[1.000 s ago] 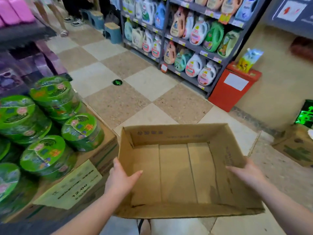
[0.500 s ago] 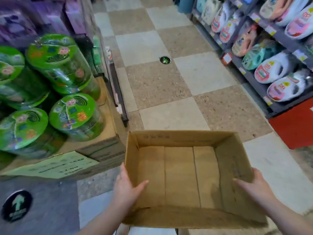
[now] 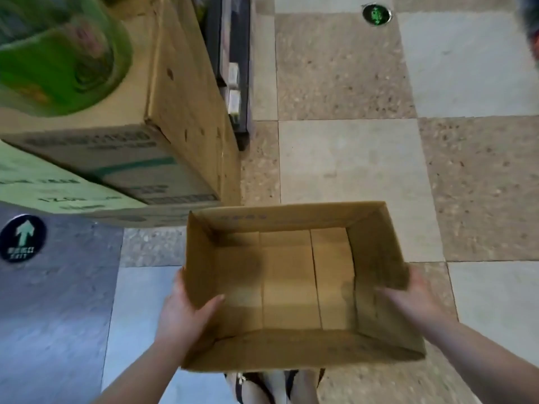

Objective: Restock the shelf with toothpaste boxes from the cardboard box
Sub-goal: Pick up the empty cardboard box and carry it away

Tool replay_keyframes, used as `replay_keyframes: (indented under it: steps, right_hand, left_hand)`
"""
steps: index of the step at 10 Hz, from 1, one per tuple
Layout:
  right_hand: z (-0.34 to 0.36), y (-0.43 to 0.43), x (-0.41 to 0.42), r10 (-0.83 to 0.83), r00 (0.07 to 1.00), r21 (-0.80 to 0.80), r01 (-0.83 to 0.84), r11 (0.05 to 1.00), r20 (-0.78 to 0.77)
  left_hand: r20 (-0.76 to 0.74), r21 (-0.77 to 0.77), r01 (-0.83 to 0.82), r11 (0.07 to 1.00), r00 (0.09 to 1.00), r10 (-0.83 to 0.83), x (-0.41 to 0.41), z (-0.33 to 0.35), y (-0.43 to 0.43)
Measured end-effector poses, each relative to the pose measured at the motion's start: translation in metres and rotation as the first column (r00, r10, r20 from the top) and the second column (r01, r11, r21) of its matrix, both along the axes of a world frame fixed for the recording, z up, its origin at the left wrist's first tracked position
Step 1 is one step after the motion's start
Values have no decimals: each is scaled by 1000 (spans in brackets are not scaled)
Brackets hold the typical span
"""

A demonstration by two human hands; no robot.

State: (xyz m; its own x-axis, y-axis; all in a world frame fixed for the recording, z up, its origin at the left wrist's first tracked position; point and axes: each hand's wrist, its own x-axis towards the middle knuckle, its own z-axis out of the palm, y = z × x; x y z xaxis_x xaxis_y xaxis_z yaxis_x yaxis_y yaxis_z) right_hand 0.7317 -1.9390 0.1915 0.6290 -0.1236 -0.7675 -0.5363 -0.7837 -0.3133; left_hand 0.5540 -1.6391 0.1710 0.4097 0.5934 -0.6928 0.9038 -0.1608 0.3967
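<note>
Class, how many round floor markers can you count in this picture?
2. An arrow marker lies on the grey floor at far left; a green marker sits on the tiles near the top edge. Others may be hidden.

Bare-armed and reaching forward, the person holds the cardboard box [image 3: 291, 218] from both sides — left hand [image 3: 186, 313] clasping its left wall, thumb inside, fingers outside; right hand [image 3: 414, 298], blurred, gripping its right wall the same way.
</note>
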Motion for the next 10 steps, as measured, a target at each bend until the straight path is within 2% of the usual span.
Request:
replay_keyframes:
  steps: [3,5,8,9,10]
  right_hand:
    - [-175,29,1,135,990,9,-135,991,-49]
    - [-258,33,5,99,991,57,-94,994,-85]
    - [-302,34,6,100,990,62,-94,994,-104]
    - [-301,38,7,111,992,44,-108,993,-65]
    - [-286,47,3,196,980,27,-197,980,45]
  left_hand:
    - [-39,106,-47,993,998,52,-24,-154,14]
    - [-60,109,-60,992,996,67,-23,-229,16]
    - [-157,59,2,998,988,8,-23,-279,17]
    - [-164,51,6,999,986,2,-27,-281,17]
    - [-120,91,71,993,991,-60,-29,-271,13]
